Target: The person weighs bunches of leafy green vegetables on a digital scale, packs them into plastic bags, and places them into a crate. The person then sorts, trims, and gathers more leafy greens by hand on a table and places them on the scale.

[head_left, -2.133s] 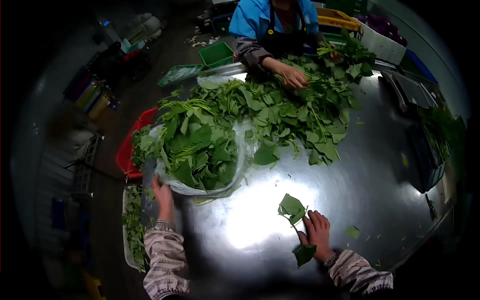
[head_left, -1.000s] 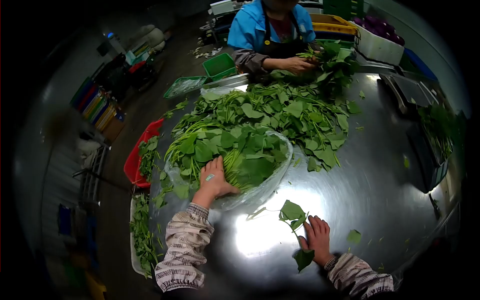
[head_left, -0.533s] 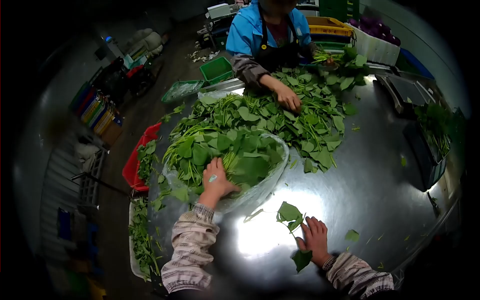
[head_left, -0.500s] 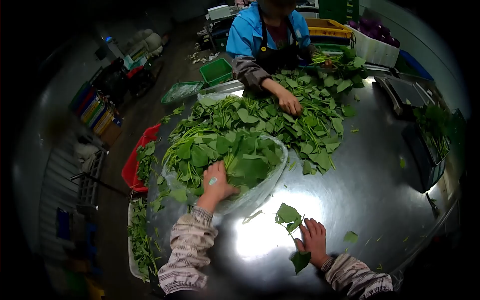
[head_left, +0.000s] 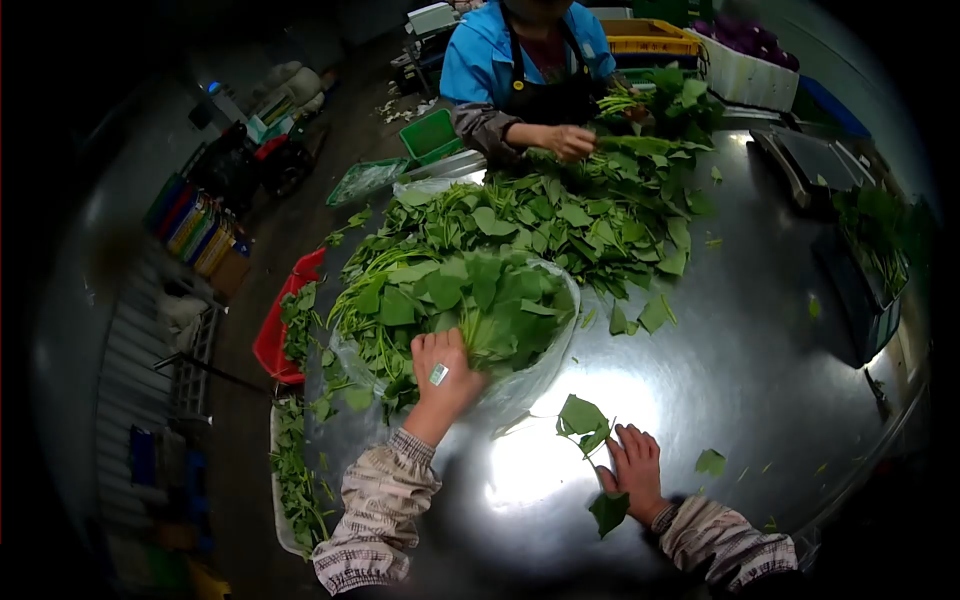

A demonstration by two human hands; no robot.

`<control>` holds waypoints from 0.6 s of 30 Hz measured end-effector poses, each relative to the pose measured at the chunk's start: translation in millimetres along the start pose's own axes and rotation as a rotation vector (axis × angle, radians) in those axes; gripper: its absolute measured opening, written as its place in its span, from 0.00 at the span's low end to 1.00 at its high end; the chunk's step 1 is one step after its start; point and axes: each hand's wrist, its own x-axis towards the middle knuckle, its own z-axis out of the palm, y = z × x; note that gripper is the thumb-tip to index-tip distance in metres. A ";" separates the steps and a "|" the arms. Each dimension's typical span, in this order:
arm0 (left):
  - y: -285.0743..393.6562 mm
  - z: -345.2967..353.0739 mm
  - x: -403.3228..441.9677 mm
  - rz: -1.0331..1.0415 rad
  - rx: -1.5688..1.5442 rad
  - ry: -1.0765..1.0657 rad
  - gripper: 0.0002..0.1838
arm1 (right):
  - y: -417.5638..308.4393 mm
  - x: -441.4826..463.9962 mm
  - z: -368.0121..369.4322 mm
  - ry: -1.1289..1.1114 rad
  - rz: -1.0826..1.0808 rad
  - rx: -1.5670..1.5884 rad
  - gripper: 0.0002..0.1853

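My left hand [head_left: 447, 378], a small pale label on its back, is closed around a bunch of leafy greens [head_left: 490, 330]. The bunch is slightly blurred and lies at the mouth of a clear plastic bag [head_left: 545, 375] filled with more greens. On the metal table to the right, my right hand [head_left: 635, 468] has its fingers stretched apart. Its thumb touches or nearly touches the stem of a loose leafy sprig [head_left: 582, 418]; I cannot tell whether it presses on it.
Across the table [head_left: 740, 330], a person in a blue jacket [head_left: 470, 60] handles greens from a large heap [head_left: 600, 225]. A scale [head_left: 800, 160] and a dark crate of greens [head_left: 850, 300] stand right. Left are a red basket [head_left: 275, 335] and a pale bin [head_left: 285, 490].
My left hand has closed around greens in the bag and turned slightly. My right hand keeps its place by the sprig. The other person's hand has drawn back from the heap.
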 end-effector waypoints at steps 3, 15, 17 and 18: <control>8.5 -13.5 1.3 0.081 -0.083 0.146 0.28 | 0.1 -0.5 0.3 0.002 -0.015 0.009 0.31; 11.2 -94.5 41.9 -0.132 -0.383 0.198 0.26 | 1.7 1.2 2.4 -0.004 0.021 0.043 0.29; 6.3 -105.7 46.8 -0.143 -0.845 0.284 0.25 | 1.5 -0.6 3.6 0.002 0.021 0.043 0.29; 12.9 -118.5 44.2 -0.144 -1.047 0.278 0.24 | 1.6 0.4 4.2 0.013 0.015 0.028 0.28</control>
